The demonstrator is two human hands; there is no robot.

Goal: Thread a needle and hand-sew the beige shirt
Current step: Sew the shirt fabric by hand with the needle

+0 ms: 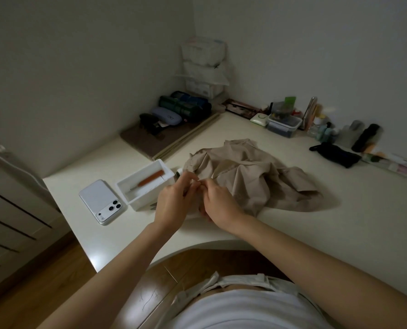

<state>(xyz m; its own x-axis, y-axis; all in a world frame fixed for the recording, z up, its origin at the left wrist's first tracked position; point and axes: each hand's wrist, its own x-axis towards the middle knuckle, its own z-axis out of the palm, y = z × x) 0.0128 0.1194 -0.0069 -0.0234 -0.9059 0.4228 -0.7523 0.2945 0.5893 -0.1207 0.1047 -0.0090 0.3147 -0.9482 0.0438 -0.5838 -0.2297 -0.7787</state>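
orange-handled tool in white box

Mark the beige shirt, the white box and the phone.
beige shirt (252, 176), head view, middle of the crumpled cloth
white box (142, 202), head view, near outer wall
phone (97, 197), head view, plain back above the lenses

Left hand, right hand meet beside beige shirt.

On the desk, a phone lies left of a box holding a tool; the shirt lies right of it.
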